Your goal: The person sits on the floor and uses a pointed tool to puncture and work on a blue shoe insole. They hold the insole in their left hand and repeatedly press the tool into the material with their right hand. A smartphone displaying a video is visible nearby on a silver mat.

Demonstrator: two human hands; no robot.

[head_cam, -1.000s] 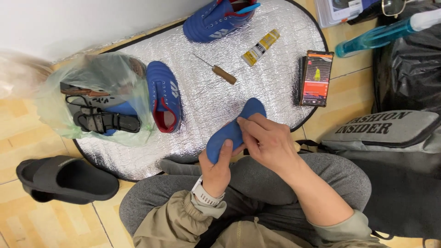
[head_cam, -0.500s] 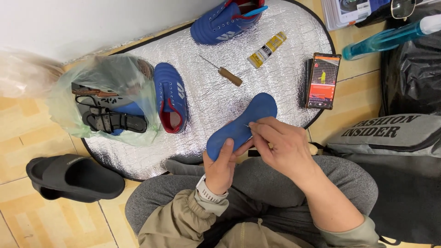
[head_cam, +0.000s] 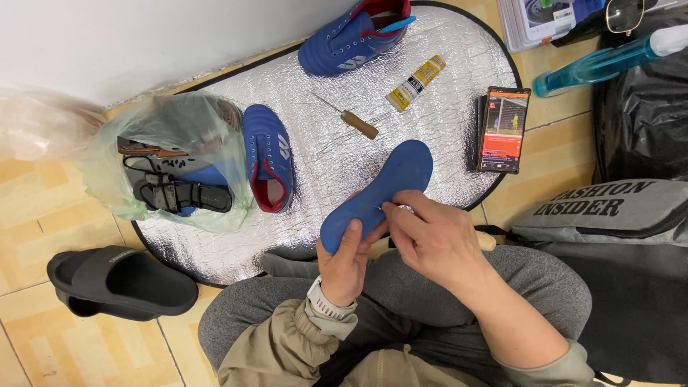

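A blue shoe insole (head_cam: 387,186) is held above my lap, over the near edge of a silver foil mat (head_cam: 444,115). My left hand (head_cam: 346,264) grips its heel end from below, thumb on top. My right hand (head_cam: 428,236) pinches the insole's edge near the middle with thumb and forefinger. A blue sports shoe (head_cam: 269,156) lies on the mat to the left. A second blue shoe (head_cam: 355,36) sits at the mat's far side. A yellow glue tube (head_cam: 416,82) and a wooden-handled awl (head_cam: 351,118) lie between them.
A phone (head_cam: 504,129) with a lit screen rests on the mat's right edge. A plastic bag (head_cam: 168,161) holding sandals sits at the left. A black slide sandal (head_cam: 118,283) is on the tile floor. A grey bag (head_cam: 609,208) and a teal spray bottle (head_cam: 609,61) are at right.
My right hand has slid back off the insole's top, uncovering most of it, and now pinches its edge. The view has shifted slightly.
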